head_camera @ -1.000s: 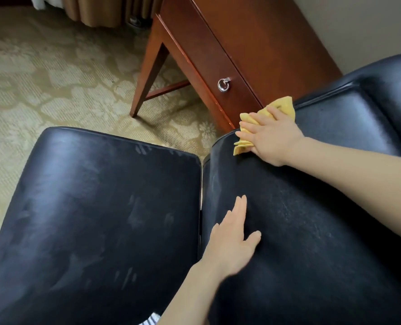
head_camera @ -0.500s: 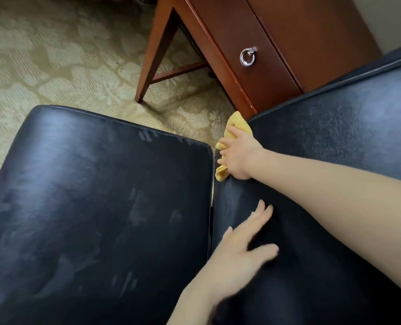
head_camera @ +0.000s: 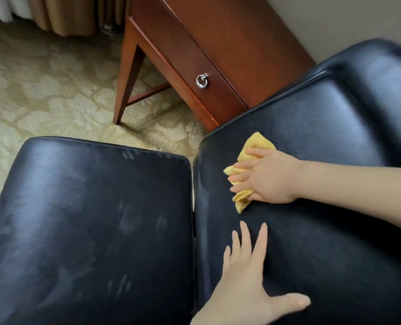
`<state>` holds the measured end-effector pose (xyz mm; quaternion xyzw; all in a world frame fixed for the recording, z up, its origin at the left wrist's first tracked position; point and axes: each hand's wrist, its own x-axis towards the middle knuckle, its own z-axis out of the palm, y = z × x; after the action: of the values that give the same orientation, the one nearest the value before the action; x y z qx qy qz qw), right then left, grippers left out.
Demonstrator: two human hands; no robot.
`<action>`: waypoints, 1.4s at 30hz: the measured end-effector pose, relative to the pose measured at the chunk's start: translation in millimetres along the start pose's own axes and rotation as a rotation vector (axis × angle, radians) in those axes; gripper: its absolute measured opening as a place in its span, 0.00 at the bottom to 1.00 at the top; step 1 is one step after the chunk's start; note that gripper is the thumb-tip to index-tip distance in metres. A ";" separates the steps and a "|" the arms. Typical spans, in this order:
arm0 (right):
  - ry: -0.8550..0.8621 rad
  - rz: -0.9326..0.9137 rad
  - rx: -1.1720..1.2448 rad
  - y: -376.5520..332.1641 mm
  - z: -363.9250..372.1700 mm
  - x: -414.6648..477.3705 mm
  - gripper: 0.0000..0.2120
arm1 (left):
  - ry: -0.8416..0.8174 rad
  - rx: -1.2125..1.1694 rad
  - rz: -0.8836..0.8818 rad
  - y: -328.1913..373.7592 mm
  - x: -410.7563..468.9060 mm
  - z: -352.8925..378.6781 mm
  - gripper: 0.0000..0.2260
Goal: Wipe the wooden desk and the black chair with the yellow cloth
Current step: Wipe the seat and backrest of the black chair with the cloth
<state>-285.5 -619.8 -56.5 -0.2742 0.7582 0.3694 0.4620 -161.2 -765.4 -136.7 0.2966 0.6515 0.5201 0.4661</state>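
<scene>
Patterned beige carpet [head_camera: 42,95] meets tan curtains [head_camera: 65,17] and a plain wall [head_camera: 349,22].

- A beige carpet [head_camera: 42,95] with a pale floral pattern is covering the floor.
- Tan curtains [head_camera: 63,15] are hanging at the top left.
- A plain wall [head_camera: 335,19] is showing at upper right.

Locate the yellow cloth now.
Head view, right of centre: the cloth is pressed under the right hand on the chair, near its edge just below the desk.

Cloth [head_camera: 255,146] on right cushion of chair [head_camera: 312,127], under right hand [head_camera: 267,178]. Left hand [head_camera: 246,277] flat on same cushion, nearer viewer. Counter [head_camera: 230,31] behind chair, on carpet [head_camera: 42,95].
</scene>
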 end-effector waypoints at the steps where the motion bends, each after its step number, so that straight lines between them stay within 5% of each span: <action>1: 0.002 0.030 0.003 7.1 1.3 -14.9 0.21 | -0.003 0.066 -0.025 11.0 2.1 5.0 0.61; 4: 0.074 0.132 0.004 29.5 7.4 -52.2 0.26 | 0.023 0.152 -0.080 23.4 8.0 13.7 0.60; 10: 0.284 0.299 -0.003 60.0 13.7 -79.3 0.25 | 0.085 0.148 -0.108 30.3 20.7 25.9 0.36; 16: 0.355 0.403 -0.015 71.6 7.2 -33.3 0.21 | 0.254 0.318 -0.154 1.4 37.0 43.7 0.39; 20: 0.187 0.432 -0.015 75.3 -6.1 6.3 0.23 | 0.312 0.334 -0.082 -5.1 46.0 56.3 0.40; 29: -0.017 0.350 -0.145 20.1 -9.4 106.6 0.24 | 0.021 0.076 0.018 3.2 17.1 1.7 0.37; 31: -0.027 0.327 -0.170 -3.2 -4.2 116.0 0.23 | 0.070 -0.040 0.060 -14.5 2.5 -5.9 0.37; 36: -0.131 0.206 -0.198 -74.7 13.6 122.0 0.22 | 0.145 0.128 0.080 -46.6 -31.3 34.2 0.47; 42: -0.153 0.049 -0.093 -111.7 11.7 78.4 0.23 | 0.479 0.093 0.084 -68.1 -41.3 75.7 0.39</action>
<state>-228.2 -680.6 -165.2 -0.2476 0.7094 0.4352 0.4960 -69.1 -790.3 -191.2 0.2126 0.7536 0.5640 0.2622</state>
